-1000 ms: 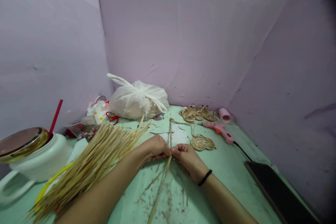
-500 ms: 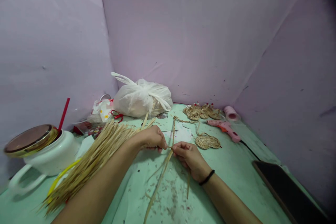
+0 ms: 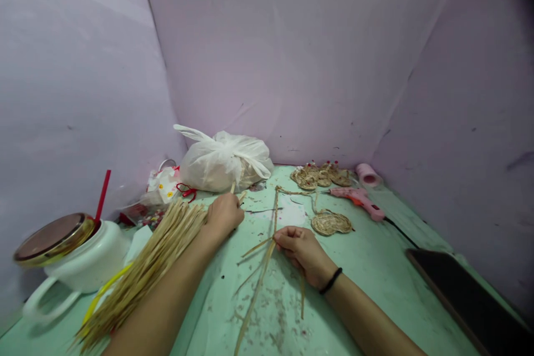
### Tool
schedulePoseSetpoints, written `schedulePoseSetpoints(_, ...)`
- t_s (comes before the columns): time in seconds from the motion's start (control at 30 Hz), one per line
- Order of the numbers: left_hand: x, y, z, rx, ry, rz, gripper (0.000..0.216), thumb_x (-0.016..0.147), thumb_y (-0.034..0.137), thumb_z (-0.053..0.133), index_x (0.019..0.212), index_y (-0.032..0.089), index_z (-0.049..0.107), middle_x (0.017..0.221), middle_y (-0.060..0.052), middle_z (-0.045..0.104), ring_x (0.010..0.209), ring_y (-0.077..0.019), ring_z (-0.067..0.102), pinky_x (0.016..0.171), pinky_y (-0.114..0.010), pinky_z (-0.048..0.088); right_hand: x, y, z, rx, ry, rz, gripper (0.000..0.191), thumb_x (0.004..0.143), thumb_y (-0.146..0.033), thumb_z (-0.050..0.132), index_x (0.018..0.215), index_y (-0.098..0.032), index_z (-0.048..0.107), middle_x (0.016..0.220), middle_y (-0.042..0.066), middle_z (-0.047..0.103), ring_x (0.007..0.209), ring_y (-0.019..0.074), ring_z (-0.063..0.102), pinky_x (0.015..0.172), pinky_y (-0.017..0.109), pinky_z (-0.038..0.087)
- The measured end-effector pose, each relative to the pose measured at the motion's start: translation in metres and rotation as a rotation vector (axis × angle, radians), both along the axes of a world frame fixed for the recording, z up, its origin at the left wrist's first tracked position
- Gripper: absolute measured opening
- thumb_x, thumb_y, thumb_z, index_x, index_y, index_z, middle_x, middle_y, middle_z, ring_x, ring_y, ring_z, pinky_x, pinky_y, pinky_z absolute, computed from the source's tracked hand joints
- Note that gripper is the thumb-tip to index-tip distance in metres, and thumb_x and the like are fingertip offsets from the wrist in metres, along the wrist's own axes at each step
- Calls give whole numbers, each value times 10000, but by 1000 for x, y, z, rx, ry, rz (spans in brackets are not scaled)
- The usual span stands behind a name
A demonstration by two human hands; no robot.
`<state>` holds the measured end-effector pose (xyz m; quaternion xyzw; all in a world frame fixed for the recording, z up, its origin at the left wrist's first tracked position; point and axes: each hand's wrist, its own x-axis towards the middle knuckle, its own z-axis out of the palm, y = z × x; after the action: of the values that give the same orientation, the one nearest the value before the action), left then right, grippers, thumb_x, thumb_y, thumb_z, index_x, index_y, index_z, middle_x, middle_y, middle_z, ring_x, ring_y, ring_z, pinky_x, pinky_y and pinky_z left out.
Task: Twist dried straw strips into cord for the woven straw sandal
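Note:
My right hand (image 3: 302,253) pinches a braided straw cord (image 3: 276,211) where its loose strands (image 3: 256,300) fan out toward me. The cord runs up the table, bends, and leads right to a coiled oval straw piece (image 3: 331,222). My left hand (image 3: 225,214) is curled at the far end of a bundle of dry straw strips (image 3: 158,256). Its fingertips are turned away, so what they grip is hidden. Pale strip ends show just past its knuckles. A thin dark needle-like tool (image 3: 265,210) lies between the hands.
A pink glue gun (image 3: 359,200), more coiled straw pieces (image 3: 319,176) and a pink roll (image 3: 368,174) lie at the back right. A dark flat tablet-like object (image 3: 463,300) is near right. A tied white bag (image 3: 225,161) stands behind; a lidded white pot (image 3: 89,258) stands left.
My left hand has left the cord and moved up and left to the straw bundle's far end. A short strand it held now sticks out left. The right hand keeps its pinch.

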<state>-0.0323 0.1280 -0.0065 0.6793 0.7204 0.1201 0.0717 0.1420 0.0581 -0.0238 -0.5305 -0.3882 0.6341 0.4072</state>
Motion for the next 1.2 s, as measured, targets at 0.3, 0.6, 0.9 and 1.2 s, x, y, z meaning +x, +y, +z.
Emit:
schedulePoseSetpoints(0.3,7,-9,13,-359,-374,-239,143,548,181,506,627,139,616,467,15,465,449,-95,405,447,-206,286,-1,-1,2,13,-21,-3,80,624,-169,579,598,-125,519,437,-50,478,306,-2,228,328,182,88)
schedulePoseSetpoints(0.6,25,-30,18,-635,-589,-385,160,506,255,564,590,123,594,427,52,410,403,-63,339,413,-198,258,0,0,0,27,8,-18,106,597,-186,602,589,-128,514,451,-42,497,322,3,240,346,190,108)
schedulePoseSetpoints(0.9,28,-30,18,-646,-681,-381,219,549,303,598,646,109,632,385,60,400,356,-52,322,388,-198,257,-1,1,-6,72,26,-20,127,564,-211,619,573,-126,526,466,-25,519,375,25,315,381,186,168)
schedulePoseSetpoints(1.2,30,-29,20,-712,-711,-322,155,547,260,614,520,118,558,364,22,468,331,-72,400,378,-198,307,-1,0,-2,64,33,-24,155,544,-235,627,568,-137,510,448,-38,505,355,21,275,384,194,150)
